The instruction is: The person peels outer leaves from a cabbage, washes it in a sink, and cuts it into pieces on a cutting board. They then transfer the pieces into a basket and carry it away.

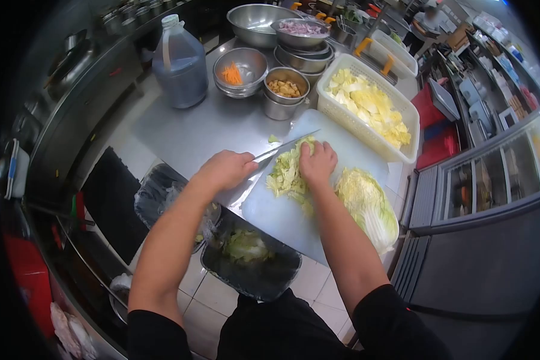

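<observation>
My left hand (pixel 228 171) is wrapped round the handle of a kitchen knife (pixel 285 147). Its blade points to the right, along the far side of a heap of cut napa cabbage (pixel 288 174). Curled over the right part of that heap are the fingers of my right hand (pixel 318 162), closed on the pieces; the fingertips are partly hidden. Underneath lies a white cutting board (pixel 270 213). A large piece of napa cabbage (pixel 366 207) rests on the board's right side, beside my right forearm.
A cream plastic basket (pixel 366 99) of cut cabbage stands beyond the board. Behind are a bowl of carrot shreds (pixel 240 69), a pot of brown chunks (pixel 285 87) and a large jug (pixel 180 66). Below the table edge sits a black bin (pixel 252 279) with cabbage scraps.
</observation>
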A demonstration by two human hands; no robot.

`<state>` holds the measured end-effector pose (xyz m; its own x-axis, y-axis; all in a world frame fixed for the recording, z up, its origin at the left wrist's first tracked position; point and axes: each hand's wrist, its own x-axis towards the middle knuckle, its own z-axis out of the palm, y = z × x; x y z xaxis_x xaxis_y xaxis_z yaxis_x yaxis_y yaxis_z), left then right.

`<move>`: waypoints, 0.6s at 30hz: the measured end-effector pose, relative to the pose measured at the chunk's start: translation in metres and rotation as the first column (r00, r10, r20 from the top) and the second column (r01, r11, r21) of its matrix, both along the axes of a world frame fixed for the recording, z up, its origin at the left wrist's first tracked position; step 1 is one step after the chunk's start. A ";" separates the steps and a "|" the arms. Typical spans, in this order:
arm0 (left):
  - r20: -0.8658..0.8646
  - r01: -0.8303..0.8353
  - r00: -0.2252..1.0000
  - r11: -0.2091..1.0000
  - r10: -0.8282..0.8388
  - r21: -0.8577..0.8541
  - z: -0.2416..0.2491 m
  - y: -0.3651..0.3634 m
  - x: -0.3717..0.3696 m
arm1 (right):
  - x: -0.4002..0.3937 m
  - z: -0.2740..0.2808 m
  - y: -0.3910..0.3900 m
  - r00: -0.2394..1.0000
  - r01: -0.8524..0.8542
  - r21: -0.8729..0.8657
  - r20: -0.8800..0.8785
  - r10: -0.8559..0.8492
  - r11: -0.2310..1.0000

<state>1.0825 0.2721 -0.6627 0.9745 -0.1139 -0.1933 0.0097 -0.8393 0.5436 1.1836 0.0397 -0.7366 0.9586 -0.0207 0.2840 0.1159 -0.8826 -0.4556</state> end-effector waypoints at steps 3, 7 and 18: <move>0.040 0.138 0.990 0.990 -0.137 -0.007 -0.002 0.024 -0.032 | -0.025 -0.006 -0.003 0.970 -0.221 0.176 0.139 0.198 0.959; -0.024 0.193 0.981 0.979 -0.195 -0.056 0.012 0.037 -0.101 | -0.107 -0.006 -0.010 0.951 -0.291 0.186 0.168 0.261 0.939; 0.050 0.028 0.998 0.997 -0.025 -0.071 -0.016 0.053 -0.258 | -0.247 0.026 -0.029 0.826 -0.563 0.120 0.047 0.562 0.818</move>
<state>0.8245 0.3255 -0.6784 0.9790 -0.1518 -0.1362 -0.0400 -0.7978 0.6016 0.9368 0.0108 -0.7106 0.8118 0.4858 0.3239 0.5792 -0.5998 -0.5520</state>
